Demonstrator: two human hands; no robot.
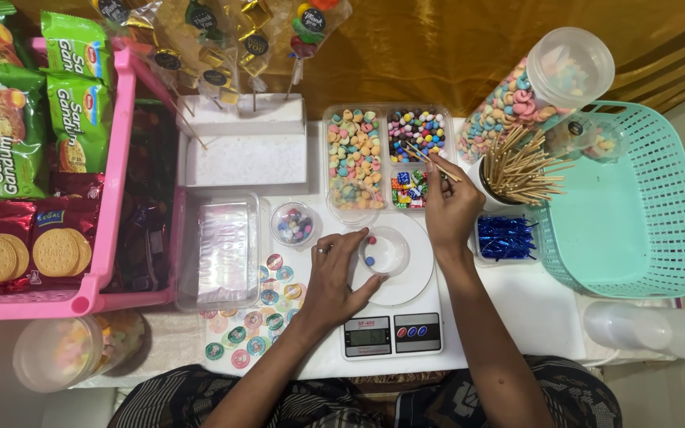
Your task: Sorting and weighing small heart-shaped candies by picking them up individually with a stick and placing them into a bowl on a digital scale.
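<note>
A person sits at a white table (549, 317) and is filling a small clear cup (384, 252) with candy. The cup stands on the round plate of a white kitchen scale (394, 317), near the front edge of the table. A few little candies lie in it (red and blue ones, it looks like).

The left hand (334, 277) rests on the scale and touches the side of the cup. Its fingers are loose and apart, not squeezed on anything. The right hand (449, 202) is up at the clear candy tray (386, 154), over the corner box of wrapped candies. Its fingers are pinched together on a thin wooden stick (430, 158).

I think this is the scooping and weighing step. The next move likely calls for a careful reach from tray to cup, with the cup held steady.

On the left edge stands a pink basket (112, 158) with green snack packs (73, 79) at the back and red biscuit packs (25, 246) in front. Round colourful stickers (255, 325) lie beside the scale. Wrapped sweets on sticks with dark round labels (216, 47) stand at the back edge. A cup full of wooden sticks (521, 170), a tray of shiny blue twist ties (505, 238) and a teal basket (636, 206) sit on the right side.
</note>
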